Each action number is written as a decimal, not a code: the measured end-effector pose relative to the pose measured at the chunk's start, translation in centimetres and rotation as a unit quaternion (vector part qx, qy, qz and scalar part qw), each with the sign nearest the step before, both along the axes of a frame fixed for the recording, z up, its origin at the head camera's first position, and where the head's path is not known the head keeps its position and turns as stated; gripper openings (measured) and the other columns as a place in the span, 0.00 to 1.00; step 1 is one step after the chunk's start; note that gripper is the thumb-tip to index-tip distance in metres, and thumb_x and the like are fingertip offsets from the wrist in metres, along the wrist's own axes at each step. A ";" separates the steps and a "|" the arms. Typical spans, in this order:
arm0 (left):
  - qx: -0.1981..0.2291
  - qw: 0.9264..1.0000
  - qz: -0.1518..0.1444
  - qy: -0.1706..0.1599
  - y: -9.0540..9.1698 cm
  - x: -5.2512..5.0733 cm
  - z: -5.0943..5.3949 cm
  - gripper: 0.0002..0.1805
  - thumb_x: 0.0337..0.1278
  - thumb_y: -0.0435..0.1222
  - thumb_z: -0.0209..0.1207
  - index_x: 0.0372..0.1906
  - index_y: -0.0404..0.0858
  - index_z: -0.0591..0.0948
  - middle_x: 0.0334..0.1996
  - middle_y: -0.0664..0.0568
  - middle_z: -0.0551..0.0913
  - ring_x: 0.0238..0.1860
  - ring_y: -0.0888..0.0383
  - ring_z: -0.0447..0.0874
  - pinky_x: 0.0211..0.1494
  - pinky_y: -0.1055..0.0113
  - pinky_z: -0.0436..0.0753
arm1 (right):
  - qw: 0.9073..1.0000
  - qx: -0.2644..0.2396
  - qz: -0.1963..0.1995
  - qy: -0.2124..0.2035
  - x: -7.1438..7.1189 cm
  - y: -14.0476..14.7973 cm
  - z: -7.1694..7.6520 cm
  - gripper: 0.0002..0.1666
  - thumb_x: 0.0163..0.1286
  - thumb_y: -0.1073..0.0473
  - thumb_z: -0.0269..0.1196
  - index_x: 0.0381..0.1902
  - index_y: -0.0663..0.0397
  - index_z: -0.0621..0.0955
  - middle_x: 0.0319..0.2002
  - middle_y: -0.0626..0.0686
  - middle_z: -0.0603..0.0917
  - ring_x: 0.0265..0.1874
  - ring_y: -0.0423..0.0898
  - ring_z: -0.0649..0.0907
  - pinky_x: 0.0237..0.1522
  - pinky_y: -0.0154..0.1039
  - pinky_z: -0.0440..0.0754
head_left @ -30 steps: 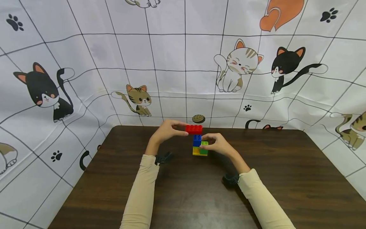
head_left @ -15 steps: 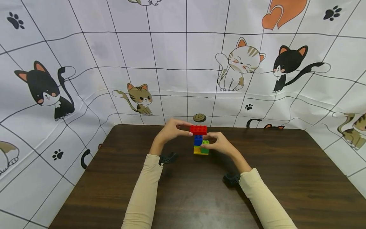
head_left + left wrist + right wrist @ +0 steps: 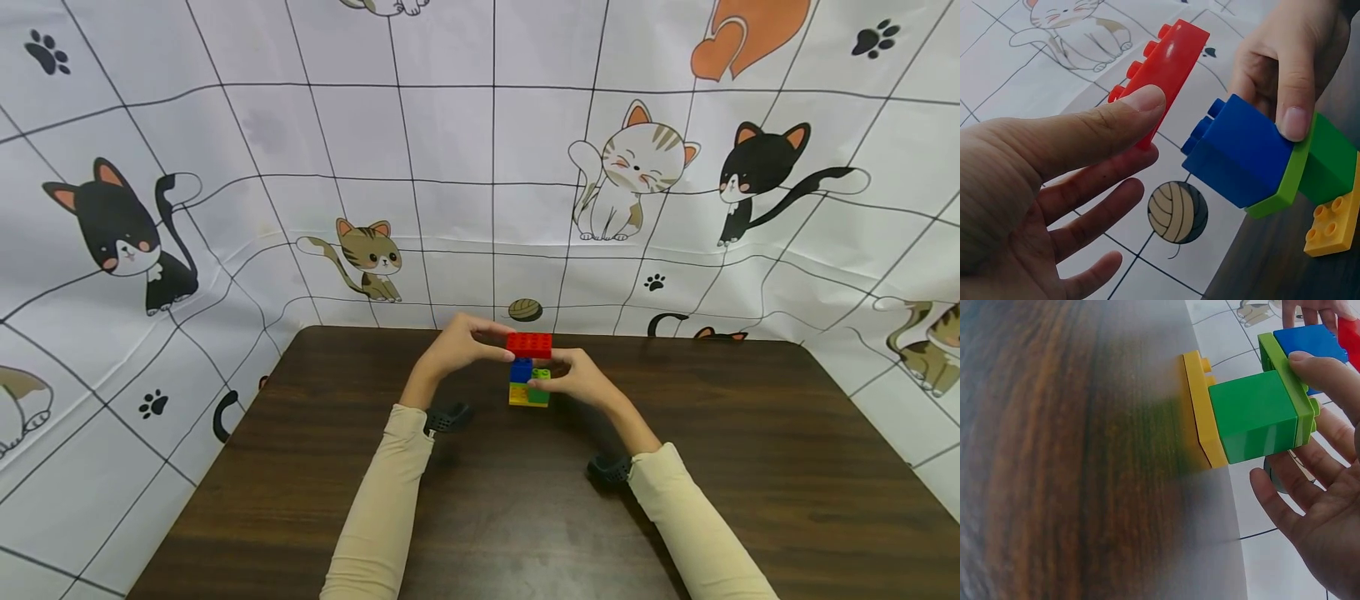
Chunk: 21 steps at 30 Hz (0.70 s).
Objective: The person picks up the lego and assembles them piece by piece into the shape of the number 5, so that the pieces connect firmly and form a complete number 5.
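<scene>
Thumb and forefinger of my left hand [image 3: 459, 346] pinch a red toy brick [image 3: 529, 345] by its left end, with the other fingers spread. It is held over a stack, and the left wrist view shows a gap between it and the blue brick [image 3: 1241, 150]. Below the blue brick come a light green plate [image 3: 1279, 194], a darker green brick [image 3: 1335, 156] and a yellow plate [image 3: 1332, 237] at the bottom. My right hand [image 3: 581, 379] pinches the stack at the light green plate from the right, thumb in front; its far fingertips are partly hidden.
The stack stands near the back of a dark wooden table [image 3: 517, 517]. Behind that edge hangs a white, grid-lined cloth [image 3: 450, 142] printed with cats. Black devices are strapped at the left wrist [image 3: 448, 417] and right wrist [image 3: 609, 471].
My left hand has carried the red brick to the right, from over the stack's left side to over the blue brick and beyond. My right hand has stayed on the stack.
</scene>
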<state>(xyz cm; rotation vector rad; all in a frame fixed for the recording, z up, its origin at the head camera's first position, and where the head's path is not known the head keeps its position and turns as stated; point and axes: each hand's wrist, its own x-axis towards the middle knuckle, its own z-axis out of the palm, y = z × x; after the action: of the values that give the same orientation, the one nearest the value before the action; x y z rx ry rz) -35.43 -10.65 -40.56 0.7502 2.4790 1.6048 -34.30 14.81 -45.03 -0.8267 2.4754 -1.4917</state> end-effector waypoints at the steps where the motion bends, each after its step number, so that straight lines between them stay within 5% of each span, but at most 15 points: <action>1: -0.001 1.000 0.000 -0.001 0.1 0.0 0.0 0.20 0.54 0.39 0.75 0.53 0.40 0.88 0.53 0.47 0.89 0.53 0.50 0.84 0.56 0.53 0.84 | 1.000 -0.002 0.001 0.001 0.3 0.0 0.3 0.27 0.66 0.66 0.70 0.61 0.69 0.79 0.56 0.70 0.84 0.53 0.64 0.86 0.55 0.54 0.84; 9: -0.002 1.000 0.003 -0.009 0.5 -0.1 -0.2 0.21 0.52 0.39 0.75 0.52 0.40 0.88 0.52 0.47 0.89 0.54 0.50 0.84 0.56 0.53 0.84 | 1.000 -0.015 0.002 0.011 -1.0 0.6 -1.6 0.27 0.65 0.59 0.73 0.61 0.60 0.82 0.57 0.62 0.86 0.54 0.58 0.86 0.54 0.48 0.85; 21: -0.012 1.000 -0.005 -0.007 0.7 0.0 -0.3 0.20 0.52 0.39 0.76 0.51 0.40 0.89 0.51 0.47 0.89 0.53 0.50 0.84 0.54 0.56 0.85 | 1.000 -0.015 -0.004 0.004 -0.9 0.5 -1.4 0.25 0.64 0.60 0.73 0.58 0.60 0.83 0.52 0.61 0.88 0.46 0.53 0.88 0.51 0.43 0.86</action>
<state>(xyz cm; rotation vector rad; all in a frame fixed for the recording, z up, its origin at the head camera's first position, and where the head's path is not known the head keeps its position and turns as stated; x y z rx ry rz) -35.47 -9.94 -40.88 0.7450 2.4765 1.5699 -35.17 15.30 -46.42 -0.8299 2.4697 -1.5348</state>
